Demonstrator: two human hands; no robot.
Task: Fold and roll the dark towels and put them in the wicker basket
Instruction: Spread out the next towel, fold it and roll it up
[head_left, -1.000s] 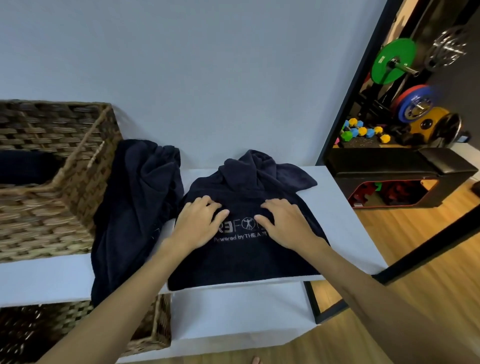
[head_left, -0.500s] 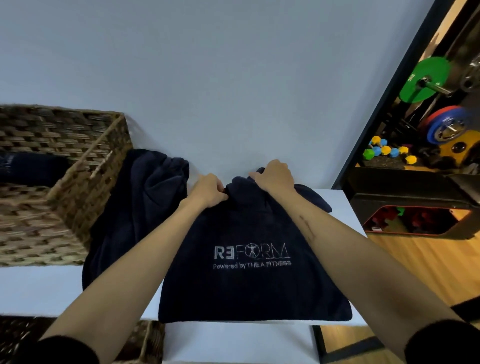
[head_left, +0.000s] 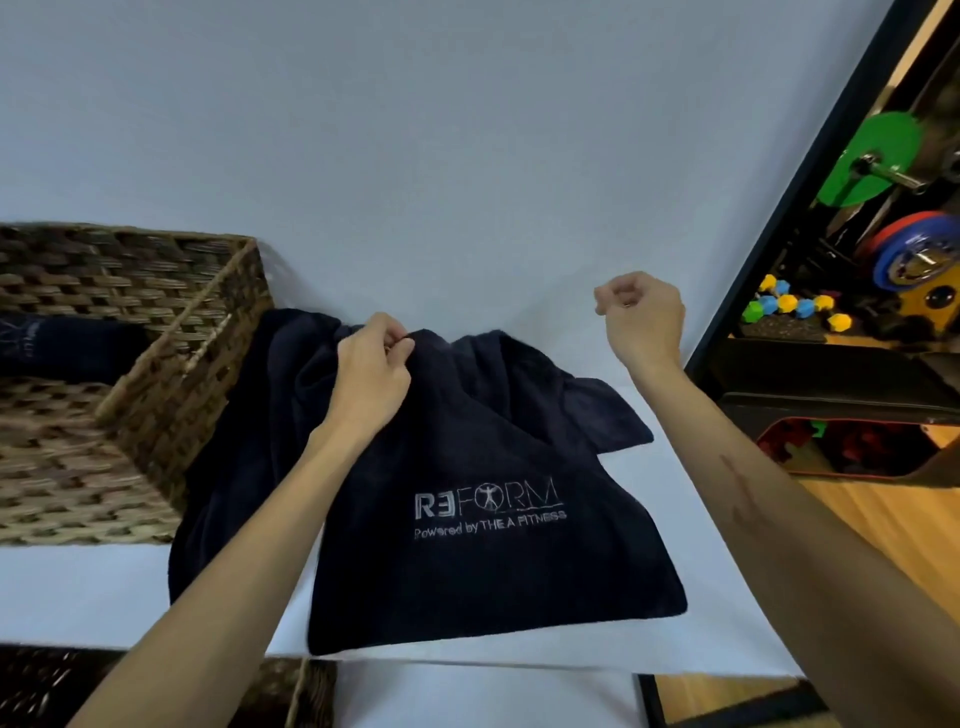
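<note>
Navy towel (head_left: 483, 519) lies on the white surface (head_left: 727, 545) beside the wicker basket (head_left: 171, 374); left hand (head_left: 371, 374) pinches its far edge, right hand (head_left: 641, 317) hovers curled, holding nothing.

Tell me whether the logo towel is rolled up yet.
Not rolled. The logo towel lies flat on the white table, logo up, far end bunched where the left hand pinches it. The right hand holds nothing.
</note>
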